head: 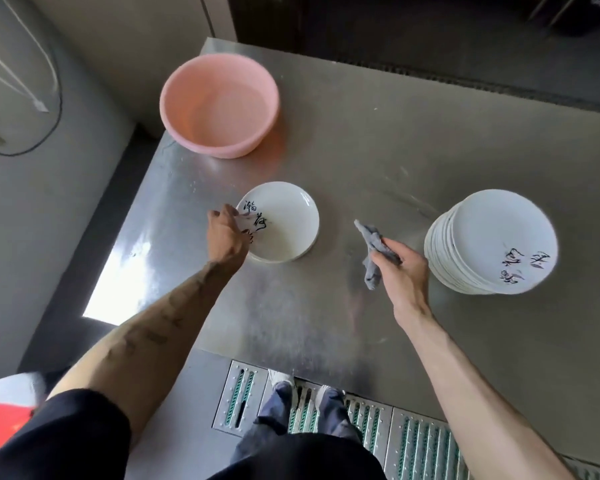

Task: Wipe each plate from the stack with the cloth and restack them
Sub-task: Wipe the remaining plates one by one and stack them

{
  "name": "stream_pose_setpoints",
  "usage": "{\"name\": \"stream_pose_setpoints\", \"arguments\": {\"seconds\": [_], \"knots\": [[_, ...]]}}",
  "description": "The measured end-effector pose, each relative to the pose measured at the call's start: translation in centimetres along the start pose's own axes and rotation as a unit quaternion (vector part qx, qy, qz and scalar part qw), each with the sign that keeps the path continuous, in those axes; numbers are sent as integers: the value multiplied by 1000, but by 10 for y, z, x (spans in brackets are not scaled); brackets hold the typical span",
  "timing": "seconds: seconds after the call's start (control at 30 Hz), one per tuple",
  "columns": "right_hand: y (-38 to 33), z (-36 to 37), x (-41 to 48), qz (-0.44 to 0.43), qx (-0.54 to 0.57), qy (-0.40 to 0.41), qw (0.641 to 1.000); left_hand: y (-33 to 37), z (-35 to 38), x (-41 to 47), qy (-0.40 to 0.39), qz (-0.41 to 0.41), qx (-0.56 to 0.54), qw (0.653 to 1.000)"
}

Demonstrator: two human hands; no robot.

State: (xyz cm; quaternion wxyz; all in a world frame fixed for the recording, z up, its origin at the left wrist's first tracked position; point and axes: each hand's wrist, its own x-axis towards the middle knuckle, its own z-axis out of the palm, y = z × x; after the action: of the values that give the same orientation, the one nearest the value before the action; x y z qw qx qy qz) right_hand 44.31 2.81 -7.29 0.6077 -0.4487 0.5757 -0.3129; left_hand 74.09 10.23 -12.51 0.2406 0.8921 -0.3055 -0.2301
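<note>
Head view: 1 plate [284, 223], cloth [371, 237], stack [492, 237].
We log left hand [227, 233] pinching the plate at its near rim; right hand [400, 271] gripping the cloth; the stack just right of it, nearer that hand.

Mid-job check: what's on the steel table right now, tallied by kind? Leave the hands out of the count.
pink basin: 1
grey cloth: 1, gripped by the right hand
single plate: 1, held at its rim by the left hand
plate stack: 1, its plates too tightly packed to count
Total: 4
</note>
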Motion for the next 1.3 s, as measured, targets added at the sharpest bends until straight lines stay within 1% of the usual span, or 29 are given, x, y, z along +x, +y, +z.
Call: {"name": "stream_pose_setpoints", "arguments": {"seconds": [0.1,0.2,0.33,0.4,0.47,0.57,0.63,0.7,0.83,0.9,0.97,1.07,1.1,1.13,1.2,1.3], "knots": [[3,5,-5,5,0,1,1000,-3,2,6,0,-74,-71,995],[3,8,-11,15,9,4,1000,1,5,0,-5,-150,-139,979],[-1,5,-15,10,5,-2,1000,6,4,-15,3,-153,-157,976],[-7,4,-17,4,6,-7,1000,11,2,-24,-2,-148,-190,971],[-12,1,-21,-10,-1,-12,1000,18,1,-37,-3,-127,-227,966],[-12,-4,-25,-38,-25,1,999,33,10,-59,-27,-63,-233,970],[-5,-11,-24,-54,-59,15,997,43,23,-74,-65,-33,-229,971],[8,-17,-23,-64,-95,8,993,52,41,-89,-105,-12,-223,969],[41,-33,-25,-94,-200,33,975,52,82,-114,-174,43,-191,965],[60,-42,-28,-83,-267,20,960,45,96,-121,-193,43,-162,967],[76,-47,-32,-86,-326,-14,941,35,108,-127,-198,52,-138,969],[87,-52,-37,-132,-414,-19,901,21,117,-133,-177,127,-69,973],[88,-53,-36,-134,-435,-13,890,16,119,-134,-170,157,-40,972],[88,-53,-33,-127,-446,-9,886,10,120,-133,-167,187,-5,968],[86,-50,-26,-111,-446,-12,888,-1,121,-130,-180,236,59,953],[83,-37,-12,-110,-441,-25,891,-10,122,-130,-213,258,90,938]]}}
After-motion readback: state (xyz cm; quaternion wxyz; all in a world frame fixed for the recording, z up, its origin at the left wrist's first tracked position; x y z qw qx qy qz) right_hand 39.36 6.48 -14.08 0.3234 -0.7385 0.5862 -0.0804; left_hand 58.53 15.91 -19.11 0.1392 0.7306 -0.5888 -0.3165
